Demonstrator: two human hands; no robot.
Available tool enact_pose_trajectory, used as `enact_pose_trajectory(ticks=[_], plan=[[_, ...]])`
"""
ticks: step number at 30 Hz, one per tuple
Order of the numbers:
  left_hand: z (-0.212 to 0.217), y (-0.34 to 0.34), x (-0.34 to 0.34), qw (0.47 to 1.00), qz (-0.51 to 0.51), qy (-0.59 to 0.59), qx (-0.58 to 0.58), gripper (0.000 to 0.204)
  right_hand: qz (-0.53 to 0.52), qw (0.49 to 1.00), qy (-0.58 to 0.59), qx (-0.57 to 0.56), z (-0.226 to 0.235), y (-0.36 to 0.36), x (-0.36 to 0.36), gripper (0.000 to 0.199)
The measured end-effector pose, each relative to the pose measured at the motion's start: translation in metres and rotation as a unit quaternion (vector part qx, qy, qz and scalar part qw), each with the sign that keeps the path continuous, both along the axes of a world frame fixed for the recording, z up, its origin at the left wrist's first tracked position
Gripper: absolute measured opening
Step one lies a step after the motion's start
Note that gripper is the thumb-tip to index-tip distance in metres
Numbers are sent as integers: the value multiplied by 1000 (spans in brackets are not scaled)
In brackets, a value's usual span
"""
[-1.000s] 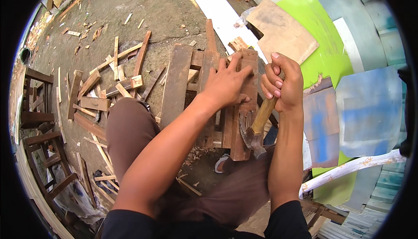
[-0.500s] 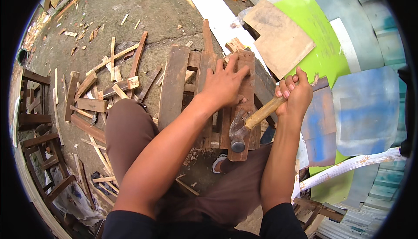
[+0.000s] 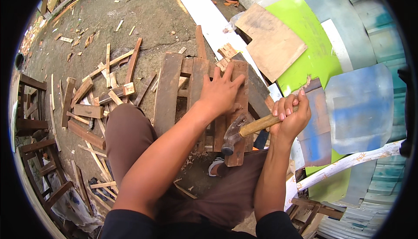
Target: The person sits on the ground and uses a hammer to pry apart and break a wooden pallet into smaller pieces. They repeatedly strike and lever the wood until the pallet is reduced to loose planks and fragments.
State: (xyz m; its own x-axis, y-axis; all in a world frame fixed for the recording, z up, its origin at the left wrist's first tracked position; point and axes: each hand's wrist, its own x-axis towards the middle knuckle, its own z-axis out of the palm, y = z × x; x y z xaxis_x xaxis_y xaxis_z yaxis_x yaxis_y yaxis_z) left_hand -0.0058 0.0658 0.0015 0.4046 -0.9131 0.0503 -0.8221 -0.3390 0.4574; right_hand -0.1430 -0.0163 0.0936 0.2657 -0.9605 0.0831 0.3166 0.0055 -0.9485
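My right hand [image 3: 291, 116] is wrapped round the wooden handle of a claw hammer [image 3: 261, 125]. The hammer's dark steel head hangs over the near end of a reddish-brown wooden board [image 3: 237, 157]. With fingers spread, my left hand [image 3: 220, 92] lies on that board, farther from me than the hammer head. Beneath is a slatted wooden frame [image 3: 166, 94] of brown planks with gaps between them, close to my knees. Whether a nail is under the hammer I cannot tell.
Loose wood offcuts [image 3: 89, 110] lie scattered on the concrete at left. Wooden frames [image 3: 48, 169] stand along the left edge. To the right are a plywood piece [image 3: 270, 39], a lime-green sheet [image 3: 324, 52], a blue-smeared panel [image 3: 361, 108] and corrugated sheeting [image 3: 389, 169].
The hammer head has shifted slightly left and toward me over the board, with my right hand moving nearer too. My left hand stays spread on the board. The view has shifted a little.
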Motion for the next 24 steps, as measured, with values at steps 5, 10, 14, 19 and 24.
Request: enact_pose_trajectory(ticks=[5,10,14,19,24], plan=[[2,-13,-2,995,62,-5,-79,64,83,995,-35,34,0,5,-11,35],[0,-7,-3,979,76,-118,-150,57,228,973,-39,-3,-3,39,-44,35],[-5,-1,-11,992,55,-83,-78,53,207,976,-61,28,-4,46,-56,35],[-12,0,-15,988,100,-71,-95,46,277,960,-45,-3,-2,58,-50,34],[-13,-6,-19,988,129,-17,-84,31,279,960,-28,-7,4,78,-50,34]])
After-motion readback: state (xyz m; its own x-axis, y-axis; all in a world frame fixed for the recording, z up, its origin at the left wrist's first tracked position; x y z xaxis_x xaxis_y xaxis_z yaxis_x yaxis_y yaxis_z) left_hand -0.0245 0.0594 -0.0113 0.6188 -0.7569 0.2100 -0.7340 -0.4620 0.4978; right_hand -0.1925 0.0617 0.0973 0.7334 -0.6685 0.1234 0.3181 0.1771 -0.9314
